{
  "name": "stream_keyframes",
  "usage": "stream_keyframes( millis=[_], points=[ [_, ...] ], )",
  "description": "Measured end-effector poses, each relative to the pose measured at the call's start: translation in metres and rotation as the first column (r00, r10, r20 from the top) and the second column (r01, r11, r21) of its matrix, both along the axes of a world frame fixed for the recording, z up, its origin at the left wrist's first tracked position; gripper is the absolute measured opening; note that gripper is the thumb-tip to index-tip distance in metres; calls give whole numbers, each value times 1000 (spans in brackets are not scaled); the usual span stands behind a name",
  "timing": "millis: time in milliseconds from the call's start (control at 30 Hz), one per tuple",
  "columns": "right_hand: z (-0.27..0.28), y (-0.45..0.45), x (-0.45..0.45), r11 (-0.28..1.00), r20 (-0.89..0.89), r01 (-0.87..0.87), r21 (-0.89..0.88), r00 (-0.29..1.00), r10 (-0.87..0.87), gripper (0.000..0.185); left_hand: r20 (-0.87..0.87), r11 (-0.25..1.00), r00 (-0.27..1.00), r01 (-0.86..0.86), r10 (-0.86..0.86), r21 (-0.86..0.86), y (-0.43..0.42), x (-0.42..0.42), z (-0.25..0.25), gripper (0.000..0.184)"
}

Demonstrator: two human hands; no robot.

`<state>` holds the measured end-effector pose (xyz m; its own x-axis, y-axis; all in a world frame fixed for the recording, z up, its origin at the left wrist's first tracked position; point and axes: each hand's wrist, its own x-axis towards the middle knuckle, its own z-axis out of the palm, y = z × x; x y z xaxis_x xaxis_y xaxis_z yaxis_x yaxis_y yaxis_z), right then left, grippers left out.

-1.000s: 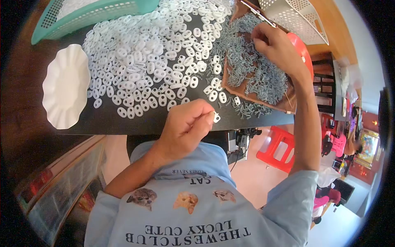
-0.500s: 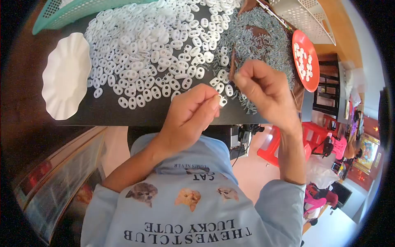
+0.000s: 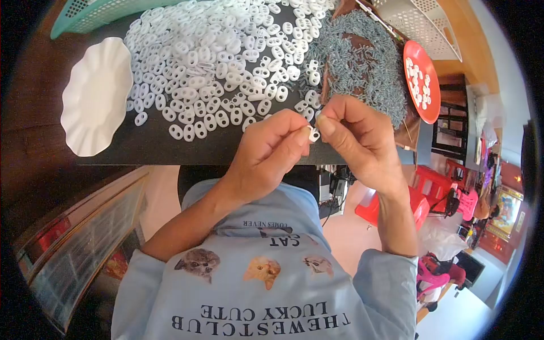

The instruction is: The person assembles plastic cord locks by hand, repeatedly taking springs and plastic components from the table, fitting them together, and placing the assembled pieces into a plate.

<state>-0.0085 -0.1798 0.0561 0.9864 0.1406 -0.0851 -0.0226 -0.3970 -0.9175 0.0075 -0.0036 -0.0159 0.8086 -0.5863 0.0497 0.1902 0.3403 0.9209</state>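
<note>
My left hand (image 3: 272,150) pinches a small white plastic piece (image 3: 314,135) with a hole in it, above the table's front edge. Close on its right, my right hand (image 3: 360,139) is closed, thumb and finger pressed together beside the same piece; what they hold is too small to make out. A large heap of white two-holed pieces (image 3: 192,62) covers the dark table (image 3: 147,150) beyond my hands. Many small grey screw-like parts (image 3: 362,68) lie on a brown sheet (image 3: 403,137) at the right.
A white wavy-edged dish (image 3: 96,96) stands at the left, a green basket (image 3: 93,20) behind it. At the right are a red plate (image 3: 422,82) with several white pieces and a white perforated basket (image 3: 416,25). Red stools (image 3: 416,204) stand beyond the table.
My right hand has come back from the grey parts to the white piece in my left hand. The red plate, earlier partly hidden by my right arm, now shows fully.
</note>
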Motion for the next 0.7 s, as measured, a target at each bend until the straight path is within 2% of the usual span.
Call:
stream_keyframes(
  millis=[200, 267, 400, 467, 600, 700],
  points=[
    [-2, 5, -1, 998, 18, 63, -3, 998, -63, 13, 22, 1000, 1000, 0, 0, -3, 1, 0, 0, 18],
    [-3, 4, -2, 999, 22, 41, -3, 999, -41, 13, -46, 1000, 999, 6, -6, -4, 2, 0, 3, 16],
    [-5, 6, -4, 998, -9, 64, 10, 998, -64, 14, -51, 1000, 999, 18, -17, 8, 2, 0, 0, 17],
    [-5, 7, -4, 998, 1, 70, 2, 998, -70, 14, 37, 1000, 999, -3, 3, 6, 0, 0, -1, 19],
    [-7, 8, -6, 995, -2, 81, 52, 997, -80, 14, 59, 1000, 998, -8, 7, 11, 1, 0, -1, 20],
    [-6, 5, -7, 996, -48, 68, 53, 997, -65, 13, -23, 1000, 1000, 6, -5, 22, 4, 1, 4, 16]
  ],
)
